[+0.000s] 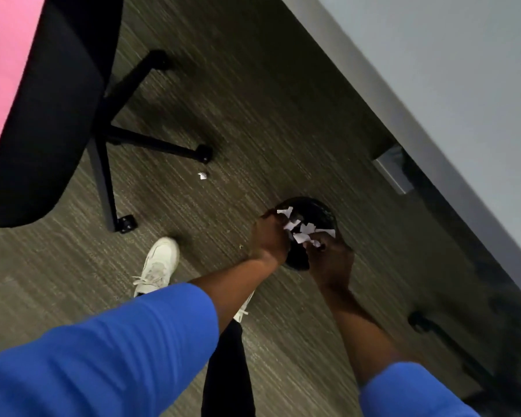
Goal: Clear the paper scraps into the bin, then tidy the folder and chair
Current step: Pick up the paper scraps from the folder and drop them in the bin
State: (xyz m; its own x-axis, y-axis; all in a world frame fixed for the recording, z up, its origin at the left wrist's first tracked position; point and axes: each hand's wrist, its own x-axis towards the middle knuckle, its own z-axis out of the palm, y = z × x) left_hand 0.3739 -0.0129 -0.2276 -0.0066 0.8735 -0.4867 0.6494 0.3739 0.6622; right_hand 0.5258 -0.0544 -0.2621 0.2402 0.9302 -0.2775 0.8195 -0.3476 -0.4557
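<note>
A round black bin (316, 212) with a dark liner stands on the carpet under the desk edge. Both hands are held together right over its mouth. My left hand (268, 236) and my right hand (333, 260) cup a bunch of white paper scraps (301, 230) between them. One small white scrap (202, 175) lies on the carpet beside a chair castor. The black office chair (57, 115) stands at the left, its star base (151, 142) spread over the floor. A pink folder (3, 70) lies on the chair seat, cut off by the frame's left edge.
A grey desk top (448, 85) runs diagonally across the right, with a metal leg bracket (394, 170) beneath. Another chair's castor and leg (424, 323) sit at lower right. My white shoe (160, 263) stands on the grey-brown carpet (253, 100).
</note>
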